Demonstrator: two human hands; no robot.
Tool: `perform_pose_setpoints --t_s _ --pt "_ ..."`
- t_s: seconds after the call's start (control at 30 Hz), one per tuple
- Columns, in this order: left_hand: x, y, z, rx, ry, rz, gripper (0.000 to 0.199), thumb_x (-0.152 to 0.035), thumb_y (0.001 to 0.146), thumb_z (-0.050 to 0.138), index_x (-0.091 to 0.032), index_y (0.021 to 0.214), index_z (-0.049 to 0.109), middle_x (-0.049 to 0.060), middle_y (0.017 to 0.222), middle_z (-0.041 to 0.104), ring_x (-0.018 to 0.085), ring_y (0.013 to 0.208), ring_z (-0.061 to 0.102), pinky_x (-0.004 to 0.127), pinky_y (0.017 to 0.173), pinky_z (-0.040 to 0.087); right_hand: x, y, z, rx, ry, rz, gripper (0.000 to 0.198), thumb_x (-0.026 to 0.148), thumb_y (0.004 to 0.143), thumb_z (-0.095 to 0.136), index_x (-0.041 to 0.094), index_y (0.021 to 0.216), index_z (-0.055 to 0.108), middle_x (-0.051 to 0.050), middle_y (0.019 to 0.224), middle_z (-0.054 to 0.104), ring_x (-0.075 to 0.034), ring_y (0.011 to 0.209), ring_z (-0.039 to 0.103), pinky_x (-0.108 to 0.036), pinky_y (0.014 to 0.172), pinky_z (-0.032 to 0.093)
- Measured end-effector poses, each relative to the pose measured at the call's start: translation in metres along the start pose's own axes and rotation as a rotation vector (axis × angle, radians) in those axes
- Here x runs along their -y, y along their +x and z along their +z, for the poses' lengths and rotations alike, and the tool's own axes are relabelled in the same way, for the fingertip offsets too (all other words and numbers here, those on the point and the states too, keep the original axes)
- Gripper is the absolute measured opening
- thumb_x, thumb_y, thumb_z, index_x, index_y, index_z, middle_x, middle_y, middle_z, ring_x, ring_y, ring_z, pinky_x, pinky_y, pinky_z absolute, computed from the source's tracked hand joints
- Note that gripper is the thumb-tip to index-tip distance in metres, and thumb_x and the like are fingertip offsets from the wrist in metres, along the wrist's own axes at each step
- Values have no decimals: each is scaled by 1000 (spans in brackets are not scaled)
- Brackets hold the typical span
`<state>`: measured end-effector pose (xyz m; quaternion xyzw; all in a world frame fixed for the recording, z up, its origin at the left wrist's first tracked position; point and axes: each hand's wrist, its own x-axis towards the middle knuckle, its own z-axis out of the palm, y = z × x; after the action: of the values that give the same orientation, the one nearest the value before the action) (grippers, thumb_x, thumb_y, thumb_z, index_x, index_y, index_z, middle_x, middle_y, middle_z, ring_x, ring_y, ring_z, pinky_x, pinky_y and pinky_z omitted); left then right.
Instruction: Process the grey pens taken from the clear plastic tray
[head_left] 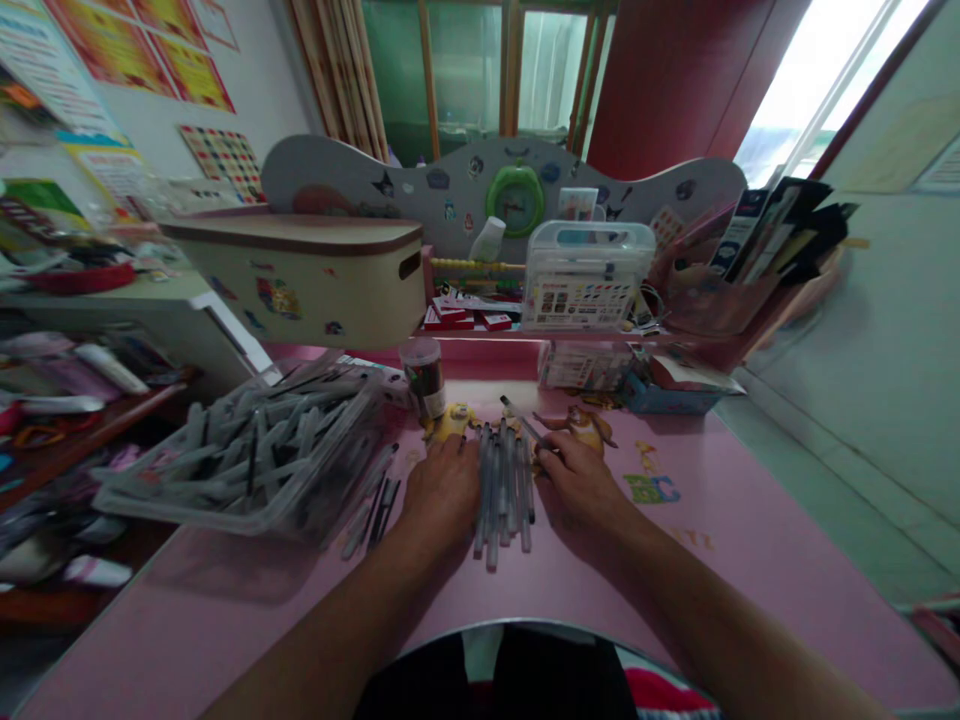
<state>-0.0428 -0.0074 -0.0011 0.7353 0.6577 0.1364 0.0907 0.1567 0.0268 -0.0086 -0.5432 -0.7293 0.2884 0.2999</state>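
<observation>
A bundle of grey, translucent-barrelled pens (506,490) lies lengthwise on the pink desk, between my hands. My left hand (442,490) rests palm down along the left side of the bundle. Its fingers point forward, their tips touching or very near the pens, with nothing visible held in them. Between the thumb and fingers of my right hand (574,475) is a single pen (522,420), slanted over the far end of the bundle. A few more pens (379,505), some black, lie left of my left hand. Farther left, a clear plastic bin (225,515) is heaped with similar pens.
Behind my hands stand a clear cup (424,380) and a blue box (667,395). The shelf above carries a lidded cream box (315,290), a clear carry case (589,280), a green clock (515,200) and a pink holder (705,300). Cartoon stickers dot the desk (750,590).
</observation>
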Motion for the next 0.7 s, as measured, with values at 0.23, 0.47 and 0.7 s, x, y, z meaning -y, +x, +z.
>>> perform_pose_setpoints --t_s 0.23,0.47,0.7 --pt "-14 -3 -12 -161 -833 126 34 -26 91 57 -22 123 64 12 121 66 28 112 61 45 101 47 20 -17 2 236 661 -51 14 34 88 59 20 85 63 -2 77 57 -18 74 54 -31 71 43" --pt "-31 -13 -2 39 -1708 -174 21 -34 80 75 -20 92 63 0 77 67 11 54 59 22 53 50 36 -35 20 487 1308 242 30 41 75 78 18 89 66 2 67 54 -12 59 48 -26 60 42" --pt "-27 -9 -3 12 -1646 -112 19 -33 79 77 -19 86 66 1 77 69 12 59 61 22 55 52 25 -20 9 587 1121 112 43 54 75 80 16 89 66 3 66 54 -9 56 46 -23 55 36"
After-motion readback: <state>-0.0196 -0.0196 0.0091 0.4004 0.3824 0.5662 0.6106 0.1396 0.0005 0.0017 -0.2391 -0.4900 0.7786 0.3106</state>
